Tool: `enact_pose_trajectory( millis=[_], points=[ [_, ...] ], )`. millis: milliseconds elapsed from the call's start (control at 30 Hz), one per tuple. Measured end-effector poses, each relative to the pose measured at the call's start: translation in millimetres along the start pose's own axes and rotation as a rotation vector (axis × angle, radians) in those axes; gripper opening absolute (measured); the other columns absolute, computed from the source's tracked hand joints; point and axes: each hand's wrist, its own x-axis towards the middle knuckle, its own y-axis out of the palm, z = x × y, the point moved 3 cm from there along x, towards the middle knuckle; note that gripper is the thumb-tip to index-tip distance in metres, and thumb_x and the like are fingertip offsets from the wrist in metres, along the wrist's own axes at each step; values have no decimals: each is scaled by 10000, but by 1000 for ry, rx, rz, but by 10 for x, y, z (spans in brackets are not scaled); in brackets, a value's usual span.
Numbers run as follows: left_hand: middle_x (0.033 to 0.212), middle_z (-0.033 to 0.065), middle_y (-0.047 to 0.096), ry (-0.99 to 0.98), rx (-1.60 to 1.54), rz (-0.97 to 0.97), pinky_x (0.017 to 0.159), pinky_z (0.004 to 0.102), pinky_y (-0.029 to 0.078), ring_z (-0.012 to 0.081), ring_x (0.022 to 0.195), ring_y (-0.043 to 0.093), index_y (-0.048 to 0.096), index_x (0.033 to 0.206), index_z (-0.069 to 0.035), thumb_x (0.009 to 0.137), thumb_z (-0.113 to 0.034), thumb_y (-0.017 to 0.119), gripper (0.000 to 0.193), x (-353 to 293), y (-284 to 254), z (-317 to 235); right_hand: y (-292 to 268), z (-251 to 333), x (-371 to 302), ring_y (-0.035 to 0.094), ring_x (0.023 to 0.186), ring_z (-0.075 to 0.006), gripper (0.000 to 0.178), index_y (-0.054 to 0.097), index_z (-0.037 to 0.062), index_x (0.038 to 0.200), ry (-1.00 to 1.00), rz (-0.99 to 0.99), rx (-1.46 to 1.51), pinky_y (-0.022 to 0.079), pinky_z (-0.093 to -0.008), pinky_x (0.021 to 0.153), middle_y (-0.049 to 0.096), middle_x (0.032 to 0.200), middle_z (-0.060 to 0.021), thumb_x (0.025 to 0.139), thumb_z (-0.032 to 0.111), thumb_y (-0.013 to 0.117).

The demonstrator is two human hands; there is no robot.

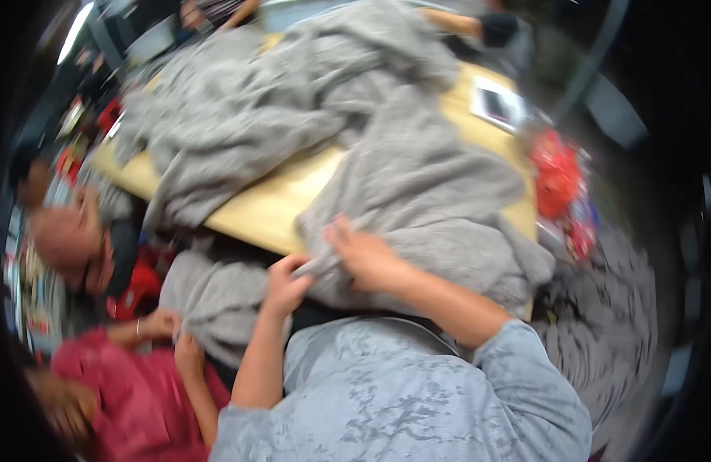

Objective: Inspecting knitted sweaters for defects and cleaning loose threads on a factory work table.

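Observation:
A large grey plush cloth (421,181), blanket-like, lies rumpled over a pale wooden table (282,204) and hangs over its near edge in front of me. My left hand (286,286) is closed, pinching a bit of the cloth's edge between thumb and fingers. Just to its right and slightly farther away, my right hand (363,258) lies on the same cloth. Its fingers look stretched out toward the upper left, though motion blurs them; the cloth under the palm is hidden.
At left, a person in a red shirt (136,385) handles another grey plush piece (217,296). More people are at the left and far side. A white-edged dark device (498,104) lies on the table's right. Beside it hang red plastic bags (555,173); grey cloth (602,331) is heaped below.

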Motion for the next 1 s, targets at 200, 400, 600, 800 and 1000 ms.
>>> enact_pose_trajectory(
  millis=[200,400,600,800,1000],
  points=[
    [795,64,529,767,-571,643,700,372,473,198,745,535,472,769,-58,797,-256,668,280,-246,-651,-948,-569,720,-131,648,757,-369,273,604,45,884,-225,-318,490,511,-445,650,652,779,-184,617,36,660],
    [885,29,498,332,-865,222,781,296,432,147,833,500,519,1028,-31,962,-250,503,229,454,-566,-909,-1104,38,-301,649,766,-283,196,664,72,957,-148,-344,871,513,-391,691,676,871,-173,799,167,598],
    [834,33,565,148,-526,92,706,251,487,126,735,569,564,1026,-17,938,-85,543,114,605,-520,-254,-3287,-2210,-3642,605,877,-316,543,423,-35,1227,949,-1377,546,525,-440,735,584,1092,-231,841,273,650],
    [823,15,552,40,-481,-26,667,239,473,104,711,550,568,1028,-13,935,-89,541,123,853,-613,-27,-3045,-2289,-6898,553,678,-226,824,340,-69,1326,1514,-2077,-18,470,-362,577,600,969,-185,709,262,774],
    [922,42,602,285,291,-69,751,265,463,129,822,561,594,1048,4,831,-94,658,246,1829,-612,-6,-640,-2879,-6072,463,607,-58,608,397,64,1363,1186,-1738,550,345,-216,464,556,938,11,830,130,681]
  ],
)
